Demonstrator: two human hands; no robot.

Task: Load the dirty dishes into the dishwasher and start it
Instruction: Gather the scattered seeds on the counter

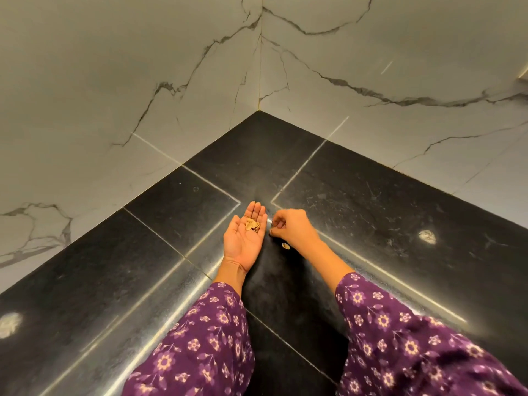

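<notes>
- A small heap of tan seed shells point(253, 225) lies in the palm of the left hand point(243, 238), near the base of the fingers.
- The left hand rests palm up on the counter, its fingers straight and pressed together, thumb out to the side.
- Just beside it, the right hand point(294, 227) is knuckles up, fingers curled, with thumb and fingertips brought together down at the counter surface; whether they pinch a shell is too small to tell.
- One loose shell point(286, 246) lies on the counter just by the right wrist.
- The black stone counter point(371, 195) fills an inside corner and shows pale seams.
- White marble walls point(143, 81) with grey veins meet behind it.
- Purple flowered sleeves point(200, 338) cover both forearms.
</notes>
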